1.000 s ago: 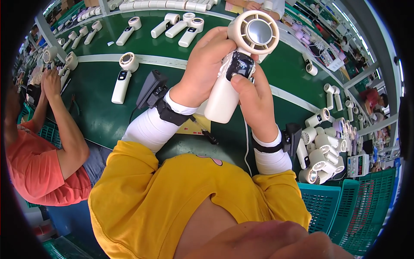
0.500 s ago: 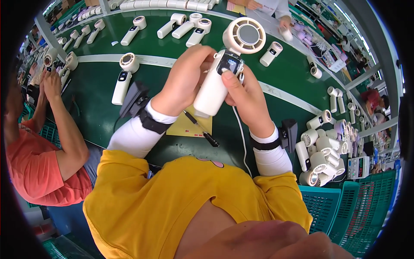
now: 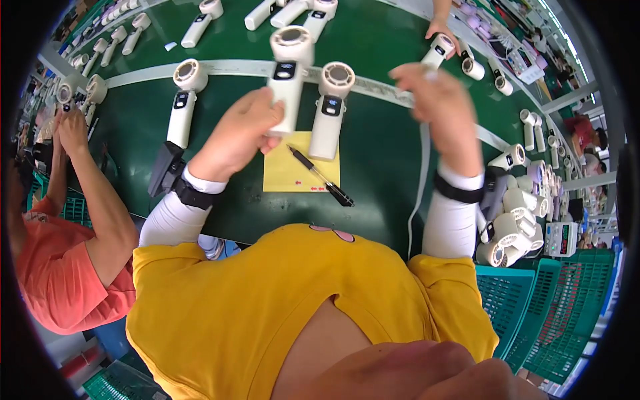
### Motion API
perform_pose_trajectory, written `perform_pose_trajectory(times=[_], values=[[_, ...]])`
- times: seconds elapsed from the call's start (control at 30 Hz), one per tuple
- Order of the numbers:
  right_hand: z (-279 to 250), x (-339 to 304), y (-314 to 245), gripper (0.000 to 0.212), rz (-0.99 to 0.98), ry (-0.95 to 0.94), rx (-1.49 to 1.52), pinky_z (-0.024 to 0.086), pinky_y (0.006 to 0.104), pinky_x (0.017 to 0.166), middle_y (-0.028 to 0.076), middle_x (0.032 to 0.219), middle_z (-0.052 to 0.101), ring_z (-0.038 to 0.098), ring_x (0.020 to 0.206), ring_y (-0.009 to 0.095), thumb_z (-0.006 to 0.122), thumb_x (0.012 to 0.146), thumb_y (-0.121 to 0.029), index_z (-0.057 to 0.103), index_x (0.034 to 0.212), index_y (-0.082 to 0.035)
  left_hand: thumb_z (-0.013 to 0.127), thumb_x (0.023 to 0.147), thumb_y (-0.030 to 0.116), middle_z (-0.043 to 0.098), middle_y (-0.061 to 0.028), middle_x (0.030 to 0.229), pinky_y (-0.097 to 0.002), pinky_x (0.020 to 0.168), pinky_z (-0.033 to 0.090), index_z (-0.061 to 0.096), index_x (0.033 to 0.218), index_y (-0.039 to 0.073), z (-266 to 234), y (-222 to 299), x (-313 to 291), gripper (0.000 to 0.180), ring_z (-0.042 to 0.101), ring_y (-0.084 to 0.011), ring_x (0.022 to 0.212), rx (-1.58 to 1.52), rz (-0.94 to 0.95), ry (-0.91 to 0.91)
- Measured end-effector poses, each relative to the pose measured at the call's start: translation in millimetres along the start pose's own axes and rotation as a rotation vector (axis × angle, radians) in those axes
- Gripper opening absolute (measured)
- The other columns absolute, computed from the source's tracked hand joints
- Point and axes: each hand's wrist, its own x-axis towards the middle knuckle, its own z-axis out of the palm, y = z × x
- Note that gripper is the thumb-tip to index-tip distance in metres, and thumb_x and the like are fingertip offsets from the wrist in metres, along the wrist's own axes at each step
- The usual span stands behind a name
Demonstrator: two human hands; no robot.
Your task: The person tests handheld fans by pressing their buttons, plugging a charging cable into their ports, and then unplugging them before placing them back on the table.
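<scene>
My left hand [image 3: 241, 133] grips a white handheld fan [image 3: 285, 100] by its handle; the round head is tilted up and slightly blurred. Beside it, a second handheld fan [image 3: 328, 127] with a lit display lies partly over a yellow paper [image 3: 280, 175]. A black and clear pen [image 3: 319, 176] rests on that paper. My right hand [image 3: 448, 110] is raised to the right, smeared by motion, its fingers partly closed. A white cable [image 3: 420, 193] runs up into it, though its end is hidden. Just beyond those fingers is another fan [image 3: 439, 51], touched by another person's hand [image 3: 440, 28].
Another fan [image 3: 181, 110] lies at left on the green table [image 3: 233, 50], with several more farther back. Fans are heaped at right [image 3: 517, 223] near a small device with a display [image 3: 560, 239] and green baskets [image 3: 507, 293]. A person in a red shirt [image 3: 73, 267] works at left.
The fan with the lit display has left my hands for the paper. My left hand now holds another fan. My right hand has moved right, the cable with it. Another person's hand has reached in.
</scene>
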Motion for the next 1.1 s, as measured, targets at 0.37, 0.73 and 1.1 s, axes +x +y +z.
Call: perform_pose_trajectory(times=[0.37, 0.73, 1.1], values=[[-183, -2, -13, 0.023, 0.124, 0.425, -0.716, 0.019, 0.0194, 0.036, -0.005, 0.056, 0.044, 0.029, 0.040, 0.003, 0.050, 0.078, -0.029, 0.061, 0.080, -0.008, 0.051, 0.081, 0.022, 0.047, -0.0022, 0.061, -0.0199, 0.042, 0.032, 0.046, 0.081, 0.001, -2, -16, 11, 0.021, 0.042, -0.0075, 0.048, 0.158, -0.131, 0.131], [-307, -9, 107, 0.021, 0.824, 0.217, -1.349, 0.047, 0.0347, 0.058, 0.014, 0.069, 0.062, 0.061, 0.065, 0.029, 0.054, 0.069, -0.019, 0.062, 0.073, -0.001, 0.047, 0.081, 0.017, 0.042, -0.0014, 0.055, -0.0219, 0.043, 0.033, 0.045, 0.072, 0.002, 1, -19, 21, 0.017, 0.040, -0.0077, 0.045, 0.672, -0.140, 0.341], [-284, 3, 221, 0.026, 0.471, 0.615, -1.908, 0.046, 0.0319, 0.072, 0.019, 0.084, 0.060, 0.059, 0.083, 0.029, 0.055, 0.068, -0.029, 0.063, 0.075, -0.005, 0.044, 0.083, 0.018, 0.050, -0.0053, 0.068, -0.0252, 0.055, 0.037, 0.053, 0.080, -0.002, 5, -31, 33, 0.022, 0.046, -0.0133, 0.061, 1.164, 0.151, 0.260]])
